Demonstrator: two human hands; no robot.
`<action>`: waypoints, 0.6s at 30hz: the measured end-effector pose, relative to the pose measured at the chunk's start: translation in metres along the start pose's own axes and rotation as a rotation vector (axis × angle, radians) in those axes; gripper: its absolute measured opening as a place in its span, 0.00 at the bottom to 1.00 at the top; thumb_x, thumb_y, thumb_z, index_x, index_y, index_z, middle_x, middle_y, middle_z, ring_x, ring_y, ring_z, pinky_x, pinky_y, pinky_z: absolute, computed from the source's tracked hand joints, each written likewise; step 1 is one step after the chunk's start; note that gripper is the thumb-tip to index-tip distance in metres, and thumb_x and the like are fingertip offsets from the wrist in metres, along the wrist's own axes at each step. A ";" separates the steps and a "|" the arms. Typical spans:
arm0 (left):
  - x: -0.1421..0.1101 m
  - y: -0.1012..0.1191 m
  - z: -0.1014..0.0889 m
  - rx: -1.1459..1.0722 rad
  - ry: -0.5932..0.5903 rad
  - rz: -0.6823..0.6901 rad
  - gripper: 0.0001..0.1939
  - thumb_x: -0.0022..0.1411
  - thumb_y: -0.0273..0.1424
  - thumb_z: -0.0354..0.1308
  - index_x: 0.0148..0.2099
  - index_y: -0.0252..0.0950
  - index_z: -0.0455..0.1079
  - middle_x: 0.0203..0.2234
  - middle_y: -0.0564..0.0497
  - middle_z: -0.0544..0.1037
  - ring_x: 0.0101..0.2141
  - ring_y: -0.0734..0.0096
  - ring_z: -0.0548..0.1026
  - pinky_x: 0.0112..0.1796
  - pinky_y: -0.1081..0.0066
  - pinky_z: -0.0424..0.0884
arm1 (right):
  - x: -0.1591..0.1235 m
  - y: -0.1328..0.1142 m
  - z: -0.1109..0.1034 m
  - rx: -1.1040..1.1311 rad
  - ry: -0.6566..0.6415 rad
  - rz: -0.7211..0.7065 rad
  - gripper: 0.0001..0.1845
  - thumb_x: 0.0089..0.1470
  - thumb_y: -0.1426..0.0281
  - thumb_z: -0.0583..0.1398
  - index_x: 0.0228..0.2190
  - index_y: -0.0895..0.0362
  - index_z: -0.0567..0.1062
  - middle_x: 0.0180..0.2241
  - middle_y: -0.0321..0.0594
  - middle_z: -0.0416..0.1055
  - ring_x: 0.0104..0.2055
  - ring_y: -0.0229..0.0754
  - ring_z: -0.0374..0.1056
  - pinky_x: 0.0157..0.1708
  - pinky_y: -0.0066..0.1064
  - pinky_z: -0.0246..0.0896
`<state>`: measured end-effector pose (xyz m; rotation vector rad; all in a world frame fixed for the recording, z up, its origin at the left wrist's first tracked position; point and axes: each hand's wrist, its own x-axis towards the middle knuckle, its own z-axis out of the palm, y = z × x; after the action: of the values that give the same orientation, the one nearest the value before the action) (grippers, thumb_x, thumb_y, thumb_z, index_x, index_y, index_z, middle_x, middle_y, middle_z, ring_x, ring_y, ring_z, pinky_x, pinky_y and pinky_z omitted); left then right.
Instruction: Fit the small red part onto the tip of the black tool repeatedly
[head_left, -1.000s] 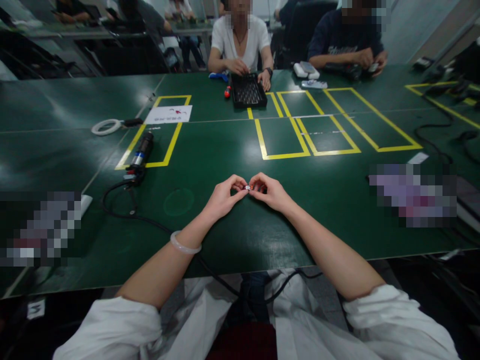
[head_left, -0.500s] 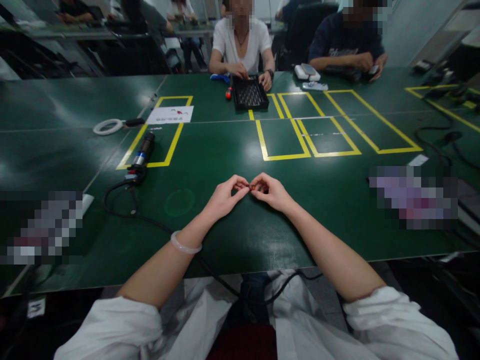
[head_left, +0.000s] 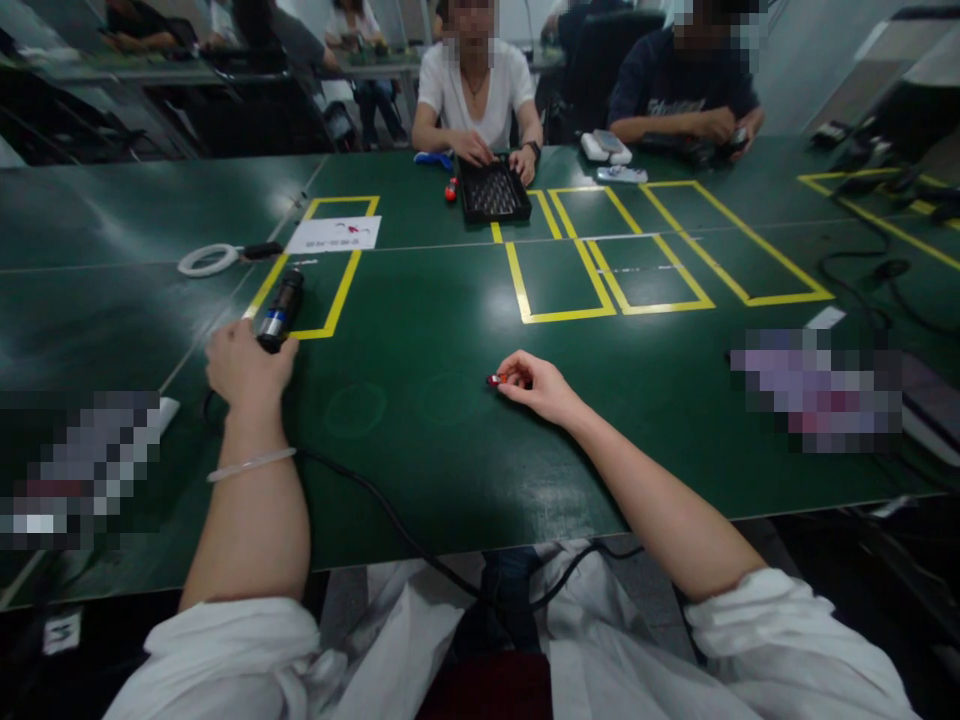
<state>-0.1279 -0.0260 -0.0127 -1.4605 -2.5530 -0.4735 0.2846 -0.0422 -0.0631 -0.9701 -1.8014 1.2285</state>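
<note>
My left hand (head_left: 251,365) is over the near end of a corded black cylindrical tool (head_left: 283,300) with a silver and blue band. Its thumb is spread to the right of the tool and its fingers lie on the left; the tool's near end is partly hidden. Just above the table's middle, my right hand (head_left: 536,385) pinches a small red-and-orange part (head_left: 493,380) between thumb and fingertips. The part's red tip sticks out to the left; it is too small to make out its kind. A black cable (head_left: 375,500) runs from the left hand's side to the table's front edge.
Yellow tape rectangles mark the green table (head_left: 420,300). A printed white sheet (head_left: 335,234) and a white coil (head_left: 208,261) lie at left. Across the table, one person handles a black tray (head_left: 493,192); another holds a small object. Blurred items (head_left: 817,390) lie at right.
My left hand has let go of the small part and moved left to the corded tool. My right hand still holds the part near the same place. The view has shifted slightly.
</note>
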 end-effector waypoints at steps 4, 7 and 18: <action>0.013 -0.019 0.006 0.125 -0.218 -0.085 0.36 0.58 0.46 0.59 0.62 0.29 0.60 0.58 0.35 0.65 0.52 0.44 0.67 0.48 0.48 0.67 | 0.000 0.000 0.000 -0.003 0.000 0.001 0.11 0.51 0.67 0.63 0.36 0.57 0.71 0.27 0.33 0.68 0.27 0.34 0.62 0.29 0.27 0.57; 0.018 -0.021 0.008 0.124 -0.275 -0.088 0.32 0.58 0.42 0.60 0.60 0.31 0.63 0.54 0.36 0.69 0.48 0.47 0.70 0.45 0.50 0.69 | 0.000 0.001 -0.001 -0.007 -0.002 -0.010 0.11 0.51 0.67 0.63 0.37 0.57 0.71 0.27 0.33 0.68 0.27 0.34 0.62 0.29 0.27 0.57; -0.010 0.023 0.008 -0.027 -0.206 0.043 0.36 0.56 0.45 0.61 0.59 0.25 0.66 0.50 0.34 0.71 0.46 0.50 0.71 0.47 0.53 0.69 | 0.002 0.002 0.000 -0.020 0.022 0.007 0.11 0.50 0.67 0.64 0.36 0.57 0.71 0.25 0.31 0.68 0.25 0.34 0.61 0.28 0.27 0.56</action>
<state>-0.1023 -0.0207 -0.0188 -1.6493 -2.6731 -0.3704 0.2842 -0.0400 -0.0649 -0.9980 -1.7976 1.2021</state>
